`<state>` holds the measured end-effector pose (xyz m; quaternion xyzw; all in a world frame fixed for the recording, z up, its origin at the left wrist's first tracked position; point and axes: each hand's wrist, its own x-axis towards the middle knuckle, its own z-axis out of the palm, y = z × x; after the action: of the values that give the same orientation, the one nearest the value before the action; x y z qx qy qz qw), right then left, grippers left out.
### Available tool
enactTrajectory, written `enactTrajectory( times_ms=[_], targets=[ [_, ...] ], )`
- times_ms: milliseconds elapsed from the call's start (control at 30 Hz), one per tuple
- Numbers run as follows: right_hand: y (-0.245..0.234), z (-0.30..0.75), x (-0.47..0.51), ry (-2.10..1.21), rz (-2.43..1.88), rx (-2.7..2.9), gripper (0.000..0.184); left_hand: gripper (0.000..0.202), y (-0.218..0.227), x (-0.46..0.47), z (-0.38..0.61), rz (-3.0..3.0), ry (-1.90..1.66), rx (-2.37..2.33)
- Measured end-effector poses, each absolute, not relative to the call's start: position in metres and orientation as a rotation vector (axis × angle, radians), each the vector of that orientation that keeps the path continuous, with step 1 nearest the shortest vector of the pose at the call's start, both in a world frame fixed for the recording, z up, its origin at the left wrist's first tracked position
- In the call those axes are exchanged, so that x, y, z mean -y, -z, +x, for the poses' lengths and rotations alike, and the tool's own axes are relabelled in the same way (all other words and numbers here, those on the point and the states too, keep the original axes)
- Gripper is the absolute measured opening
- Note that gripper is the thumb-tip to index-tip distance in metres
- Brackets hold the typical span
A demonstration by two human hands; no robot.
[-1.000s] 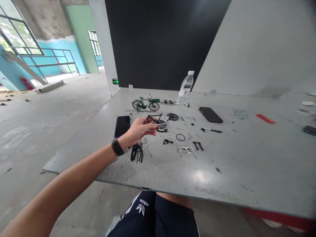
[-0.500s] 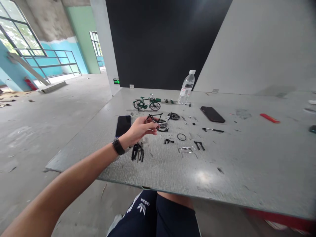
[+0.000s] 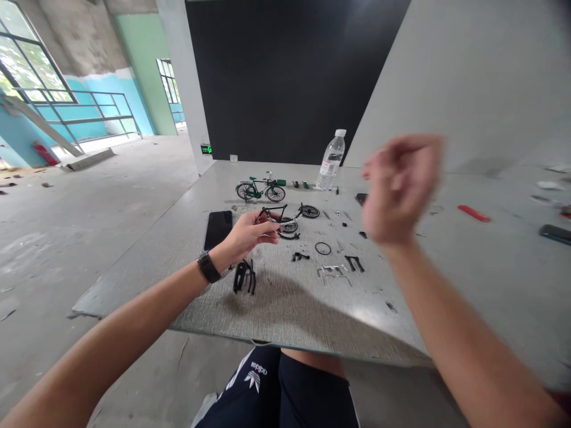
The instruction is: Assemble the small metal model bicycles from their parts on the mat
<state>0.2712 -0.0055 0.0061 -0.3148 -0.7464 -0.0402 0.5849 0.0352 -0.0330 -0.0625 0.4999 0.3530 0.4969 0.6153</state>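
Observation:
My left hand (image 3: 254, 230), a dark watch on its wrist, pinches a small black model bicycle frame (image 3: 275, 209) just over the tabletop. A thin silver, curved part runs from the fingertips toward a spoked wheel (image 3: 310, 211); whether it is joined to the frame, I cannot tell. Another wheel (image 3: 289, 226) lies partly hidden behind the fingers. High on the right, my right hand (image 3: 399, 187) is raised above the table, smeared by motion, so its fingers and anything in them are unclear. A finished green model bicycle (image 3: 261, 189) stands farther back.
Loose parts lie about: a black ring (image 3: 323, 248), silver wire pieces (image 3: 335, 273), black legs (image 3: 354, 263) and black fork-like parts (image 3: 244, 277). A phone (image 3: 218, 230) is at the left, a water bottle (image 3: 331, 160) behind, a red tool (image 3: 473, 213) at the right.
My right hand and forearm have come into view from the right, raised over the table and covering most of the dark phone there. My left hand keeps its hold on the frame.

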Motion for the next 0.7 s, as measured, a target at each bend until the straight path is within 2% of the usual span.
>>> enactTrajectory(
  times_ms=[133,267,700],
  targets=[
    [0.030,0.273,-0.022,0.030,-0.935,1.850,0.024,0.010,0.062,0.032,0.035,1.122,-1.156,-0.817],
    [0.054,0.280,-0.029,-0.108,-1.011,2.129,0.026,0.011,0.062,0.032,0.036,1.097,-1.165,-0.837],
    [0.054,0.275,-0.009,-0.412,-1.180,2.455,0.029,0.009,0.062,0.033,0.038,1.070,-1.214,-0.881]
  ],
)
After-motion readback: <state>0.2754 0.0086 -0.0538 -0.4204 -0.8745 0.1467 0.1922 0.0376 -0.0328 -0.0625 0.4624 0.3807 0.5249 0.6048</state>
